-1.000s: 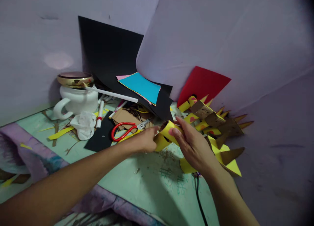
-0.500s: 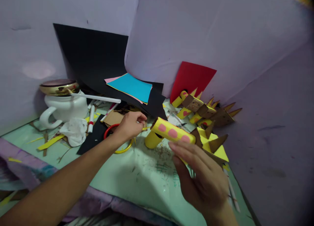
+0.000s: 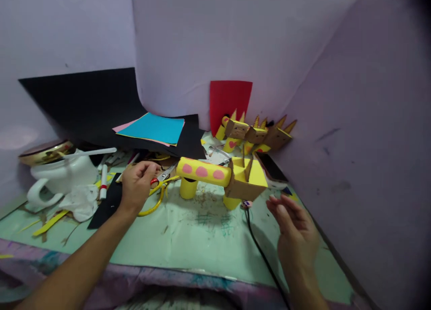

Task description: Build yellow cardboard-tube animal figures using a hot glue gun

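Note:
A yellow paper-covered tube with pink spots point(image 3: 201, 170) lies level on short yellow tube legs point(image 3: 188, 188), joined to a brown cardboard box head point(image 3: 245, 188) with a yellow top and pointed pieces. My right hand point(image 3: 296, 229) is just right of the head, apart from it, fingers loosely bent, with no object visible in it. Left of the figure, my left hand point(image 3: 136, 186) is closed with fingers curled; whatever it may hold is hidden. Scissors point(image 3: 163, 179) with red and yellow handles lie beside and partly behind it.
Similar box-headed figures point(image 3: 257, 135) stand at the back right by a red sheet point(image 3: 230, 101). Coloured paper point(image 3: 151, 128) lies on black sheets. A white mug point(image 3: 62, 170), crumpled tissue point(image 3: 81, 202), marker point(image 3: 103, 182) and scraps crowd the left. A black cable point(image 3: 261, 251) crosses the front; a phone point(image 3: 271, 168) lies right.
My right hand has come off the spotted tube and moved right. My left hand stays curled near the scissors. The view has turned, shifting most things left; the head, phone and cable now show more.

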`<state>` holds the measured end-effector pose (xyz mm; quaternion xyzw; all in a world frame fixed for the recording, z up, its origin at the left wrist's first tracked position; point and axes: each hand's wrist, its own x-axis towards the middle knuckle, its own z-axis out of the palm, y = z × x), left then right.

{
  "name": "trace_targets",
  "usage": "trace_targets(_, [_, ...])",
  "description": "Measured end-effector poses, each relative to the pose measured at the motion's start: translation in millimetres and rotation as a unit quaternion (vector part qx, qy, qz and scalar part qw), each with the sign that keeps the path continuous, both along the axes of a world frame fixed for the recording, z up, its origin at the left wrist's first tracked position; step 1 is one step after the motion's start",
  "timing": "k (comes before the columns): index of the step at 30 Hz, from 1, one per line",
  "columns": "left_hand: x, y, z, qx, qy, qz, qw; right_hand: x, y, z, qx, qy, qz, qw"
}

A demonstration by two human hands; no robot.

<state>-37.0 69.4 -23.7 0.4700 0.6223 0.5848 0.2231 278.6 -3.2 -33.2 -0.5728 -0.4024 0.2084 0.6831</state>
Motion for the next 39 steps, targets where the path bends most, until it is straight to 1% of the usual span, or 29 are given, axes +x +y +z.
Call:
trace_targets(2, [2,-1,-4.6,0.005,-0.012,-0.008,1.000,-2,5,-7.5,0.015,0.046,0.022,0.999])
trace_targets(4, [3,-1,-9.9,0.006,-0.014,-0.023,1.000,-7,7,-13.7,0.026,0.071,0.031,0.997])
trace_targets(8, [6,2,-17.4,0.003,0.018,-0.056,0.998,-15,7,-21.1,0.044,0.068,0.010,0.997])
trace_targets(10, [8,2,-17.7,0.006,0.032,-0.060,0.998,-16,7,-23.3,0.050,0.066,0.006,0.997])
trace_targets(12, [9,0,-16.2,0.014,0.025,-0.061,0.998,-16,6,-25.0,0.057,0.061,0.019,0.996])
trace_targets(15, [10,-3,-14.2,0.050,0.012,-0.047,0.998,-16,7,-26.4,0.074,0.055,0.069,0.993])
trace_targets(17, [11,-4,-14.2,0.098,0.005,-0.038,0.994,-17,12,-25.0,0.087,0.048,0.113,0.989])
trace_targets(20, [12,-1,-15.3,0.148,-0.035,-0.049,0.987,-14,28,-17.4,0.095,0.025,0.174,0.980])
trace_targets(25, [14,2,-13.9,0.136,-0.097,-0.065,0.984,-2,55,0.3,0.068,0.023,0.287,0.955])
trace_targets(27, [13,2,-13.2,0.127,-0.103,-0.075,0.984,1,60,4.0,0.050,0.029,0.321,0.945])
trace_targets(29, [13,0,-13.4,0.118,-0.106,-0.102,0.982,1,63,4.9,0.039,0.035,0.348,0.936])
trace_targets(31, [13,-2,-14.1,0.102,-0.107,-0.136,0.980,0,65,3.9,0.041,0.046,0.366,0.928])
trace_targets(33, [13,-3,-15.0,0.082,-0.106,-0.158,0.978,-3,65,2.5,0.040,0.062,0.369,0.927])
trace_targets(36, [15,-6,-15.5,0.064,-0.105,-0.171,0.978,-7,65,1.9,0.018,0.077,0.350,0.934])
trace_targets(39, [17,-9,-14.7,0.050,-0.108,-0.176,0.977,-7,64,3.5,-0.003,0.072,0.344,0.936])
